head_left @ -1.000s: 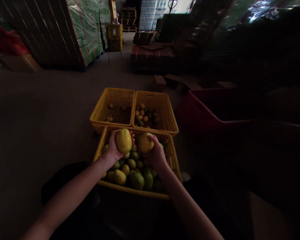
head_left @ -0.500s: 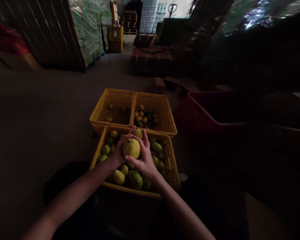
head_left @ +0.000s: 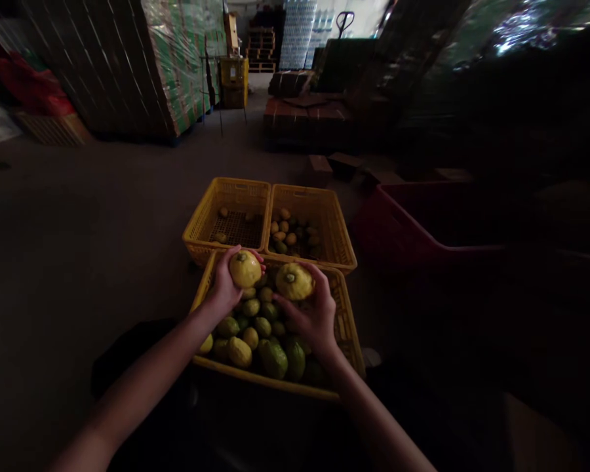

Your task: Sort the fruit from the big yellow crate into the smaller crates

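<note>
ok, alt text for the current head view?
Left hand and right hand each hold a yellow fruit over a crate of green and yellow fruit. Two more crates, with fewer fruit, stand beyond it; a reddish bin is to the right, in dim light.

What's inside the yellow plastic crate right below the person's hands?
The yellow plastic crate holds loose green and yellow oval fruit. The left hand, around one roundish yellow fruit, and right hand, around another yellow fruit, hide some; whatever lies underneath cannot be seen.
</note>
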`<state>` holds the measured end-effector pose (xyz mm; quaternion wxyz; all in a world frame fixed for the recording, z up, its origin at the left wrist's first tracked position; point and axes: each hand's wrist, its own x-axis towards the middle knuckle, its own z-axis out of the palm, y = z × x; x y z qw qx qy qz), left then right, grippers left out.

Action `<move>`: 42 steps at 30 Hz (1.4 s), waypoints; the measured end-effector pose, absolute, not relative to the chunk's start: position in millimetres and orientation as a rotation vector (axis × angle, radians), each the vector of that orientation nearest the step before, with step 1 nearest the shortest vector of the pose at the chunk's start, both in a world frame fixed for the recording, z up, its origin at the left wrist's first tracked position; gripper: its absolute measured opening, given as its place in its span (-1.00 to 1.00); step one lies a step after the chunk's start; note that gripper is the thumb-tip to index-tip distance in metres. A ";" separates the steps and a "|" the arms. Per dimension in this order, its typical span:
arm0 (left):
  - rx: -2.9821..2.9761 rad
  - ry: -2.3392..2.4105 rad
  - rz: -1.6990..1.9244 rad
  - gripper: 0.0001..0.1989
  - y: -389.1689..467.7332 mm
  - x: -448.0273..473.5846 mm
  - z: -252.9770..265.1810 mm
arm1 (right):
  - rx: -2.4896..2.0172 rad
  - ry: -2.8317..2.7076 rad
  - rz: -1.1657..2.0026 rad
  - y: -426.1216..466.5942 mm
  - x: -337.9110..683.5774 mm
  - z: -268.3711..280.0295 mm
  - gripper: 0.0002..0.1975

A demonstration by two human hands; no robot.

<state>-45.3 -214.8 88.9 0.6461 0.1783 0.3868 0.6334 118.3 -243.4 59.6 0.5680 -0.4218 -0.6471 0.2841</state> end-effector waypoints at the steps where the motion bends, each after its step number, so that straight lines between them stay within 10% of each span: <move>1: 0.481 0.872 1.474 -0.70 -218.0 -45.4 88.2 | -1.001 -1.537 0.637 -241.9 119.3 59.3 -0.36; 32: 0.007 0.945 1.094 -0.64 -229.6 -38.4 99.8 | -1.147 -1.410 0.950 -239.0 107.4 51.1 -0.38; 42: 0.362 1.016 1.128 -0.93 -232.4 -36.0 87.2 | -1.207 -1.245 1.080 -238.1 111.2 58.7 -0.46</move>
